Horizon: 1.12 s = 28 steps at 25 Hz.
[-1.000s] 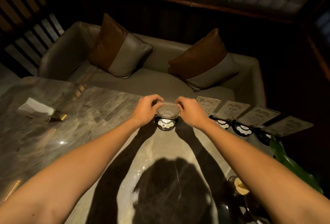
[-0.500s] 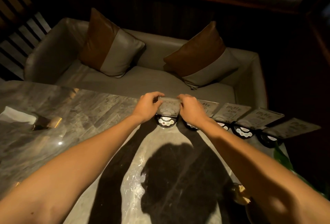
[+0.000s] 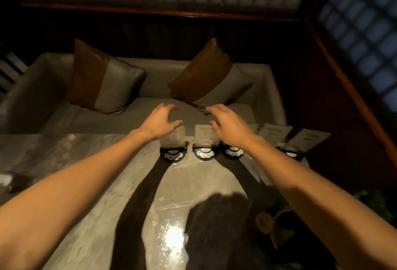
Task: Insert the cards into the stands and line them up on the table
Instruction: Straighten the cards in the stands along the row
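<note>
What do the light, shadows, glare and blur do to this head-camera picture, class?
Head view: dim room; a bright glare patch on the glossy grey marble table; dark arm and head shadows cross it; the open left hand and right hand are slightly motion-blurred; card print unreadable; wide-angle bending at edges.

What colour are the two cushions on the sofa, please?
Each cushion is brown and grey, seen in the head view.

Single head-worn wide-angle view: you look forward and down from close above your own forearms, along the marble table toward its far edge, with the sofa beyond and dark lattice walls curving across the frame's top.
</note>
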Available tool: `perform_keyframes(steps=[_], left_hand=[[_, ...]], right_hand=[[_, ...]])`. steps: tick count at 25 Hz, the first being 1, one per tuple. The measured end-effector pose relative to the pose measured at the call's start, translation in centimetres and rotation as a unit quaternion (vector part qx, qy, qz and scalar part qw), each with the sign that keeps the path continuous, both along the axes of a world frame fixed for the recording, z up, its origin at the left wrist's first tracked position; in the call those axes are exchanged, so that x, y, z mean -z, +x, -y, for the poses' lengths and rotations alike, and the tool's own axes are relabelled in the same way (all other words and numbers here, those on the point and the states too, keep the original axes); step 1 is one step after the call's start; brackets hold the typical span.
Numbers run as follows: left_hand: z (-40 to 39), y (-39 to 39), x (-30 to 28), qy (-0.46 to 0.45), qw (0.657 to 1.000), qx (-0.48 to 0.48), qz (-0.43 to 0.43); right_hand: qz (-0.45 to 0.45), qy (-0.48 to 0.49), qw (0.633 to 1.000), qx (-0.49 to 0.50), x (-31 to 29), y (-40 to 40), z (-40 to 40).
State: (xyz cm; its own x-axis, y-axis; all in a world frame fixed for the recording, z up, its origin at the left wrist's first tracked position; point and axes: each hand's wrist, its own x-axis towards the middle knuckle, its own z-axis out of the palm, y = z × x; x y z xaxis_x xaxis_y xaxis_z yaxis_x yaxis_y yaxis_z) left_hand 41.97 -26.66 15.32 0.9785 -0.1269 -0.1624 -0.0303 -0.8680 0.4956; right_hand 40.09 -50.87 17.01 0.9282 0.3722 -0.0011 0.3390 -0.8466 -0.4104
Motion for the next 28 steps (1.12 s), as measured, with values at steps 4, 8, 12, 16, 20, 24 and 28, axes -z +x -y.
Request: perform_keyframes(steps=[4,8,12,16,20,24,28], left_hand=[[9.1,0.8,-2.7,-0.04,0.994,0.089,0.039],[17.6,1.5,-2.2,-0.055,0.986,0.151,0.044],[25.1,2.4,-0.2,-0.024,0.98,0.196,0.035],[30.3,3.4,1.5,0.016,0.974,0.224,0.028],[33.5,4.4,3.8,0.093,0.963,0.251,-0.012],[34.6,4.9,5.4,0.119,0.961,0.249,-0.031],[35.6,5.0,5.3,0.098,0.962,0.253,-0.016]], right_hand=[[0.008,-0.038,0.997,0.071,-1.5,1.2,10.0],[-0.009,-0.066,0.99,0.124,-0.8,1.4,19.5],[-0.049,-0.094,0.981,0.162,1.0,1.0,26.3],[-0.111,-0.138,0.97,0.165,3.1,1.0,29.9],[-0.165,-0.145,0.964,0.148,5.0,1.2,32.1],[-0.136,-0.151,0.969,0.141,6.0,1.3,33.1],[-0.122,-0.159,0.971,0.128,5.8,2.1,33.7]])
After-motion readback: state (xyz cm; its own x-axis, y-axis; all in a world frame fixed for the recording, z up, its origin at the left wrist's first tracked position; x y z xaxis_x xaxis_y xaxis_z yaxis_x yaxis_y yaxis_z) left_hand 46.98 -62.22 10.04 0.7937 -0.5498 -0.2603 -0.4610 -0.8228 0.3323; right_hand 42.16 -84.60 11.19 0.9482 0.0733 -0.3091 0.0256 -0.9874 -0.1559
